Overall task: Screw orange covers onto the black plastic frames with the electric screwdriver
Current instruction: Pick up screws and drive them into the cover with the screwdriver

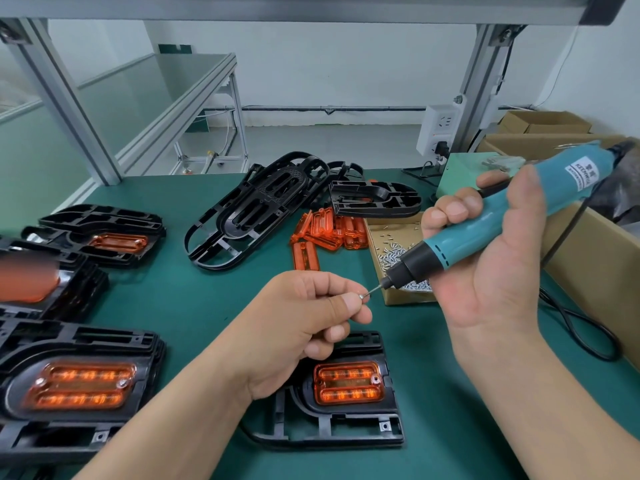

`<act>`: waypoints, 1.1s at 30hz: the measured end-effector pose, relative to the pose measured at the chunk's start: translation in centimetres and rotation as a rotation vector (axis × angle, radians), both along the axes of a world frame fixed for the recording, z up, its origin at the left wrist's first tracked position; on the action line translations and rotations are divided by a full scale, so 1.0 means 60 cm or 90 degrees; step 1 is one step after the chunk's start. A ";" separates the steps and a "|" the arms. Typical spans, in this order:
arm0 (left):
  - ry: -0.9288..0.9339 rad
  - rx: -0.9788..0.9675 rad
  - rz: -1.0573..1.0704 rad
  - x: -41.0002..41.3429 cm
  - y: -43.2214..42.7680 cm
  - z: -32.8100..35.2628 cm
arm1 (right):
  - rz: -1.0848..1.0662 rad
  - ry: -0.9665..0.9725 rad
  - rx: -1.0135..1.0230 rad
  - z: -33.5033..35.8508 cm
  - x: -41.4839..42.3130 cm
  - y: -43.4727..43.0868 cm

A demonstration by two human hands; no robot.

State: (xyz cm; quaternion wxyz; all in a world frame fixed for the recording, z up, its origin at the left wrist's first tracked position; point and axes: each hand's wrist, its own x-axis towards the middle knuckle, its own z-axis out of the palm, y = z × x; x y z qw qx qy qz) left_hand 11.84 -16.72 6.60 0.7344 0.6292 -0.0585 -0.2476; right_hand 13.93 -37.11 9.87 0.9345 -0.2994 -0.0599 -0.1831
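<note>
Grip: right hand point(485, 271) holds one electric screwdriver point(502, 220) | left hand point(304, 327) pinches one screw point(362, 296) at its bit

Fitted frame point(346, 429) lay nearest, at centre; finished frames point(69, 344) were stacked to its left; bare frames point(256, 209) behind; loose covers point(323, 230) just left of the screw box point(405, 296).

Teal electric screwdriver point(498, 216) with black nose and white label, translucent orange covers point(327, 228) ribbed in rows, black frames point(256, 209), silver screws point(394, 256) in brown cardboard box point(401, 297), dark green surface point(194, 292).
</note>
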 end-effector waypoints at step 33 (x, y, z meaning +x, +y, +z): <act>-0.012 0.027 -0.010 -0.005 -0.004 0.003 | 0.015 -0.022 -0.033 0.000 0.001 0.000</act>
